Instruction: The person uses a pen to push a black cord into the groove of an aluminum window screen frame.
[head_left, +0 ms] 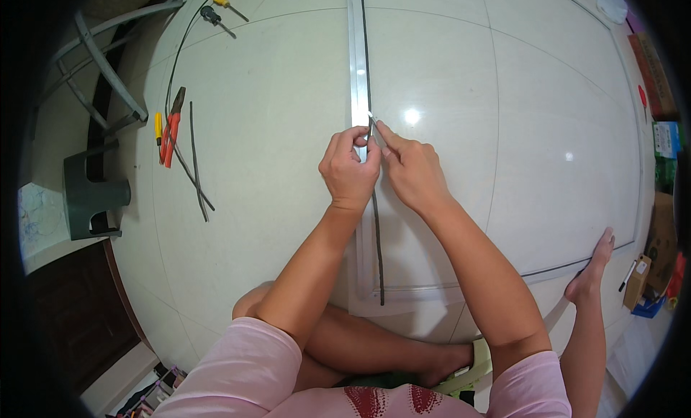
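Note:
A pale metal frame bar [356, 58] runs lengthwise in front of me, one side of a large flat frame on the tiled floor. Along it lies a thin black rubber-like strip [379, 252], its near end loose by the frame's corner. My left hand [350, 166] is closed, thumb and forefinger pinched over the bar and strip. From the other side, my right hand [417, 172] reaches to the same spot, its forefinger stretched against the strip. A small pale tip [371, 115] shows by that fingertip; the right fingers hide what it belongs to.
On the left lie red-handled pliers [171, 134], a yellow-handled tool [158, 129], short black strip pieces [194, 152] and two screwdrivers [219, 16]. A dark green stool [86, 191] and a grey metal stand [108, 65] are beyond. Boxes [651, 73] line the right side. My foot [594, 267] rests near the frame.

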`<action>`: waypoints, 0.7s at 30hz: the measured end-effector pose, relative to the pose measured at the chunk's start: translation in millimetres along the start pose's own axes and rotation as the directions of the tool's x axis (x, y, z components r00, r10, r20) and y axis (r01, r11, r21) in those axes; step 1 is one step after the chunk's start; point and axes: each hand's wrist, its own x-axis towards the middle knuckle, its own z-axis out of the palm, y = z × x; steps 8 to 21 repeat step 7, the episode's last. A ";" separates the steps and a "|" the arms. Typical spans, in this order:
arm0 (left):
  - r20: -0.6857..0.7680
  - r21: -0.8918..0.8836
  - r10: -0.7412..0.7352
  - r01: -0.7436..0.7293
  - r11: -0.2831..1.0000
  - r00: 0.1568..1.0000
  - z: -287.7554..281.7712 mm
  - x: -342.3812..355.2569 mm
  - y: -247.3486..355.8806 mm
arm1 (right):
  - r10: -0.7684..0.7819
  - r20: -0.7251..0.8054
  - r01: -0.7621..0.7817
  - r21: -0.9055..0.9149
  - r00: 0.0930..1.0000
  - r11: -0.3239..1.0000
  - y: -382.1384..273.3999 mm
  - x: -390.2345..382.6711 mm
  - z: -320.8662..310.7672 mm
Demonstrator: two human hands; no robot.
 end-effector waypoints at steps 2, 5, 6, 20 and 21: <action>-0.001 -0.003 -0.011 0.011 1.000 1.000 0.6 0.0 0.7 | 0.023 -0.001 -0.023 0.004 1.000 1.000 -2.4 -0.9 -2.0; -0.001 0.002 0.007 -0.007 1.000 1.000 0.0 0.3 -0.6 | 0.049 0.006 -0.049 0.011 0.999 0.999 -2.9 -1.0 -1.6; 0.001 0.001 0.004 -0.004 1.000 1.000 -0.4 0.5 -1.2 | 0.053 0.011 -0.053 0.011 0.999 0.999 -2.7 -0.7 -1.3; 0.004 -0.003 0.000 0.000 1.000 1.000 0.2 0.4 -1.2 | 0.054 0.011 -0.054 0.011 0.998 0.998 -2.4 -1.0 -1.4; 0.004 -0.003 0.000 0.000 1.000 1.000 0.2 0.4 -1.2 | 0.054 0.011 -0.054 0.011 0.998 0.998 -2.4 -1.0 -1.4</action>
